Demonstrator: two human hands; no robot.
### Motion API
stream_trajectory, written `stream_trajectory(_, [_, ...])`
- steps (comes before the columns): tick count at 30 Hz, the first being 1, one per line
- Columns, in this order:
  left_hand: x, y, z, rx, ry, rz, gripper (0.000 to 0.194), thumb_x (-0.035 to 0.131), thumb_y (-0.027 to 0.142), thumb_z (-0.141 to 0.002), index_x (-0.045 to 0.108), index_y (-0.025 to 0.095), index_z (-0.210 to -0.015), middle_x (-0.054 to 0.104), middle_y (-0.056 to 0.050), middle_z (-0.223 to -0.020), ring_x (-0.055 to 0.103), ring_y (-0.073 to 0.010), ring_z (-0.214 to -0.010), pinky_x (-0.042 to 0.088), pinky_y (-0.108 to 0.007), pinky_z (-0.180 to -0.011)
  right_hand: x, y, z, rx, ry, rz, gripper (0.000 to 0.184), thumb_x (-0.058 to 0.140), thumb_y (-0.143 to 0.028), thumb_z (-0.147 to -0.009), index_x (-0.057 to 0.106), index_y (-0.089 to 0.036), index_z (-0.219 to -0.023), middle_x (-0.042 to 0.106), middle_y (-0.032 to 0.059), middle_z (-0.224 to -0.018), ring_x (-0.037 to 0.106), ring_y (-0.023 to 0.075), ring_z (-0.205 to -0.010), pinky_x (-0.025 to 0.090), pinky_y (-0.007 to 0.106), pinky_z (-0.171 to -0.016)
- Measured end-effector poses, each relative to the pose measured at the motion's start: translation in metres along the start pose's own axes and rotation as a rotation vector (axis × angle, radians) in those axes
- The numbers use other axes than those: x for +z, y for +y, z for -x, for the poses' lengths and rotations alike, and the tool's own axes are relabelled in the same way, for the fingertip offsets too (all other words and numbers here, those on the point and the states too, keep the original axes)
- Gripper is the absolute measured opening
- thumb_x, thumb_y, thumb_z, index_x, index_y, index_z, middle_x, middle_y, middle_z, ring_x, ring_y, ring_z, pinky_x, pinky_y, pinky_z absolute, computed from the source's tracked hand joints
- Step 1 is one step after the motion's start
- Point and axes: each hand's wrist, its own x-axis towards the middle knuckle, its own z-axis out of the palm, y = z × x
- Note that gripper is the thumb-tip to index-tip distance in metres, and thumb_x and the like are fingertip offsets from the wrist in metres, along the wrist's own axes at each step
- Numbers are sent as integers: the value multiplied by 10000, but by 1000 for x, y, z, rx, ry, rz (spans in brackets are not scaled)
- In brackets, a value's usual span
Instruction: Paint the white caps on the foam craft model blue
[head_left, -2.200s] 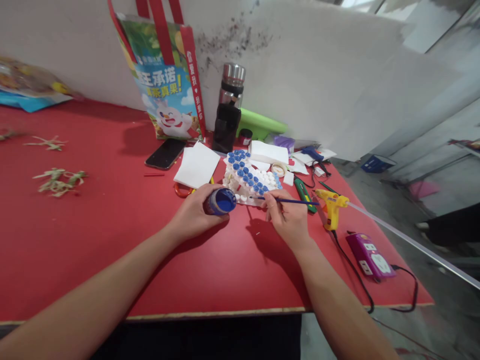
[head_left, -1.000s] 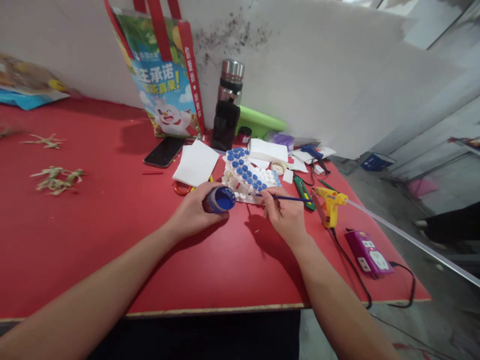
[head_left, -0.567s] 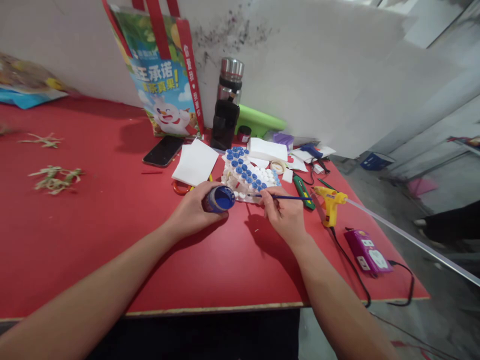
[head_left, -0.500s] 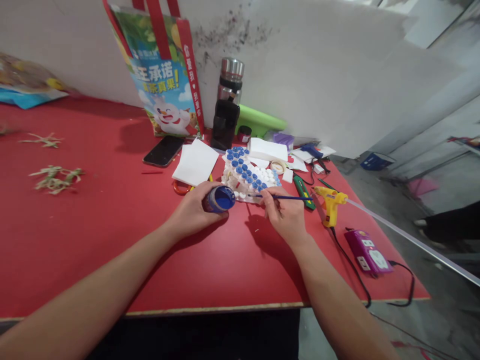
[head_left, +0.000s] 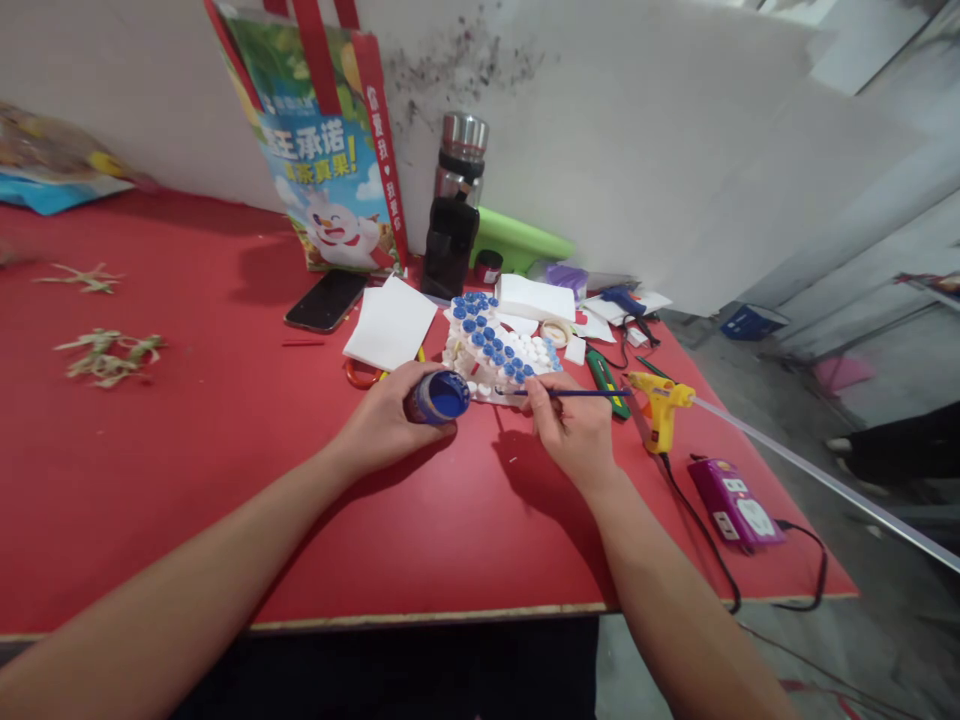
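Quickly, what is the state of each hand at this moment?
Left hand: closed around an open jar of blue paint.
Right hand: closed, holding a thin paintbrush between the fingers.
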Motion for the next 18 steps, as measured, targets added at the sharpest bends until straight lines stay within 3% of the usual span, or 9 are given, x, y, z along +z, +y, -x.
stream_trajectory(5, [0,2,1,-7,-8,-6,592,921,332,-764,723,242,-1316,768,-112,-1340,733,-357,-1255,560,-589,-1159,-2,1,-1,-32,23,20,313,577,-297,-1142,692,-229,-859,778,21,-718,659,121,-492,457,284,-515])
stream_trajectory(18, [0,1,0,-2,-4,-15,595,921,324,-754,724,249,-1310,772,-104,-1335,734,-357,-1249,562,-582,-1158,-2,1,-1,-18,52,25,322,591,-334,-1146,713,-228,-868,781,25,-720,660,125,-500,460,279,-515])
